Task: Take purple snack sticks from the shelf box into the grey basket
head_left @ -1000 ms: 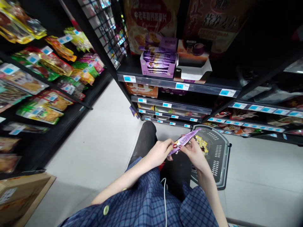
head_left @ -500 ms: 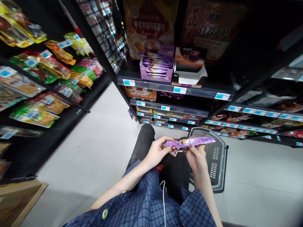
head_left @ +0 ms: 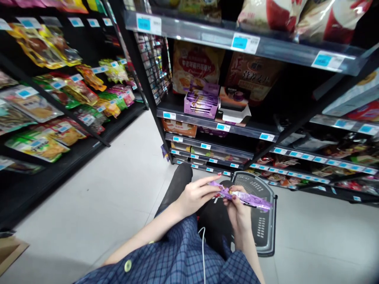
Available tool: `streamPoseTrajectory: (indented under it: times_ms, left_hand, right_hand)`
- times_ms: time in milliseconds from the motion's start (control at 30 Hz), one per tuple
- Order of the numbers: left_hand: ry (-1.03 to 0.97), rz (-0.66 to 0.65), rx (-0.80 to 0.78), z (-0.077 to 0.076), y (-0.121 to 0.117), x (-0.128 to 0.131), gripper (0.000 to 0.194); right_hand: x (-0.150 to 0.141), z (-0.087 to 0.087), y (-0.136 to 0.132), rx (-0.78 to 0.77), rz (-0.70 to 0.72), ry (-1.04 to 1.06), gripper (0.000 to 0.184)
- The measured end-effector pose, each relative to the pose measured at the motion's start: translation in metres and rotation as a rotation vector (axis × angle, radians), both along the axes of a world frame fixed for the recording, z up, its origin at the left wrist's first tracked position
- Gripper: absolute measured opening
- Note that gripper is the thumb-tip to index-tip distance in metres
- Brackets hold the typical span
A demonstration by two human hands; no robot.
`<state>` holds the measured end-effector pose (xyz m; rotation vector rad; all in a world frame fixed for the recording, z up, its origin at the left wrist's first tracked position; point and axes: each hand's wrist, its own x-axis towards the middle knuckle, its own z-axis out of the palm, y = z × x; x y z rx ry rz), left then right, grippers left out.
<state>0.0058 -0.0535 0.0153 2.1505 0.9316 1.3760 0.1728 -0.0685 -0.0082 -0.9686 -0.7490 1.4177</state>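
A slim purple stick packet (head_left: 254,200) lies across both hands above my knees, its right end tipped a little downward. My right hand (head_left: 239,209) grips it near the middle, thumb on top. At the packet's left end is my left hand (head_left: 197,196), index finger stretched out and the thumb and other fingers closed about the wrapper. Just what the left fingertips pinch is partly hidden. On the shelf ahead, an open purple display box (head_left: 201,104) holds several similar packets, beside a black-and-white carton (head_left: 235,106).
A grey shopping basket (head_left: 260,236) stands on the floor by my right leg. Ahead rises a black shelf unit with a price-tag rail (head_left: 195,120); large cereal bags (head_left: 197,65) stand behind the box. Bagged snacks (head_left: 38,144) fill the left shelves. A cardboard box (head_left: 12,250) sits lower left.
My view has tilted up, showing a higher shelf. The packet's right end has dipped. My left index finger has lifted off the packet and straightened.
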Motion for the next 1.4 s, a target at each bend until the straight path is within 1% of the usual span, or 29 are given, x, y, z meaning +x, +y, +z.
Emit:
streamPoseTrajectory:
  times_ms: [33, 100, 200, 300, 367, 433, 500, 567, 600, 667, 733, 767, 800, 833, 867, 967, 1000, 1067, 1133, 1167, 1200, 1267, 1300, 1367, 1400]
  left_hand:
    - [0.021, 0.008, 0.002, 0.0, -0.004, -0.002, 0.014]
    - [0.066, 0.032, -0.05, 0.001, -0.013, -0.005, 0.012]
    - [0.147, 0.068, -0.202, 0.002, -0.025, -0.008, 0.008]
    - [0.246, 0.086, -0.322, 0.005, -0.034, -0.008, 0.005]
    - [0.316, 0.092, -0.353, 0.006, -0.038, -0.008, 0.004]
    - [0.368, 0.091, -0.351, 0.006, -0.04, -0.008, 0.004]
    - [0.376, 0.083, -0.336, 0.006, -0.041, -0.008, 0.006]
    - [0.288, 0.073, -0.366, 0.006, -0.039, -0.01, 0.011]
    - [0.194, 0.072, -0.423, 0.006, -0.037, -0.011, 0.013]
    - [-0.058, 0.05, -0.63, 0.006, -0.032, -0.013, 0.016]
    - [-0.295, -0.069, -0.869, 0.006, -0.026, -0.013, 0.029]
    - [-0.384, -0.142, -0.951, 0.005, -0.023, -0.012, 0.036]
    - [-0.452, -0.204, -0.993, 0.005, -0.02, -0.01, 0.04]
    - [-0.509, -0.235, -1.0, 0.004, -0.018, -0.008, 0.041]
    - [-0.554, -0.234, -0.984, 0.004, -0.015, -0.006, 0.042]
    - [-0.593, -0.112, -0.879, 0.005, -0.01, -0.002, 0.04]
    - [-0.562, -0.061, -0.829, 0.006, -0.009, -0.002, 0.039]
    - [-0.406, 0.068, -0.68, 0.008, -0.006, -0.001, 0.037]
    - [-0.163, 0.193, -0.465, 0.011, -0.004, 0.001, 0.037]
    - [-0.036, 0.238, -0.344, 0.011, -0.003, 0.002, 0.038]
    - [0.079, 0.267, -0.223, 0.011, -0.001, 0.004, 0.038]
    - [0.262, 0.289, -0.008, 0.01, 0.003, 0.01, 0.037]
    - [0.336, 0.294, 0.078, 0.009, 0.004, 0.013, 0.035]
    - [0.448, 0.3, 0.205, 0.006, 0.008, 0.019, 0.032]
    - [0.491, 0.299, 0.251, 0.005, 0.01, 0.02, 0.031]
  right_hand:
    - [-0.002, -0.002, -0.005, -0.008, 0.003, 0.018, 0.031]
    - [-0.006, -0.007, -0.016, -0.016, -0.005, 0.042, 0.028]
    - [-0.011, -0.013, -0.029, -0.014, -0.017, 0.018, 0.026]
    - [-0.013, -0.014, -0.037, 0.008, -0.022, -0.029, 0.025]
    - [-0.014, -0.012, -0.04, 0.033, -0.028, -0.047, 0.024]
    - [-0.015, -0.01, -0.042, 0.061, -0.047, -0.067, 0.023]
    - [-0.018, -0.009, -0.045, 0.09, -0.06, -0.093, 0.022]
    - [-0.021, -0.008, -0.048, 0.135, -0.047, -0.129, 0.02]
    - [-0.022, -0.008, -0.049, 0.17, -0.041, -0.16, 0.018]
    - [-0.024, -0.008, -0.051, 0.277, -0.055, -0.285, 0.015]
    - [-0.024, -0.008, -0.051, 0.422, -0.112, -0.48, 0.017]
    - [-0.023, -0.01, -0.051, 0.496, -0.14, -0.582, 0.02]
    - [-0.022, -0.012, -0.049, 0.564, -0.161, -0.674, 0.024]
    - [-0.021, -0.016, -0.047, 0.621, -0.169, -0.749, 0.028]
    - [-0.018, -0.02, -0.044, 0.662, -0.156, -0.803, 0.031]
    - [-0.009, -0.035, -0.033, 0.718, -0.048, -0.884, 0.034]
    - [-0.006, -0.038, -0.029, 0.712, -0.038, -0.886, 0.034]
    - [0.0, -0.039, -0.02, 0.65, -0.109, -0.828, 0.035]
    - [0.003, -0.029, -0.011, 0.543, -0.207, -0.7, 0.035]
    - [0.002, -0.02, -0.007, 0.489, -0.227, -0.631, 0.034]
    - [0.001, -0.01, -0.004, 0.446, -0.217, -0.583, 0.03]
    - [-0.004, 0.01, 0.004, 0.375, -0.15, -0.565, 0.018]
    - [-0.007, 0.019, 0.007, 0.34, -0.121, -0.581, 0.016]
    - [-0.01, 0.033, 0.013, 0.293, -0.117, -0.614, 0.016]
    - [-0.011, 0.037, 0.015, 0.28, -0.126, -0.637, 0.016]
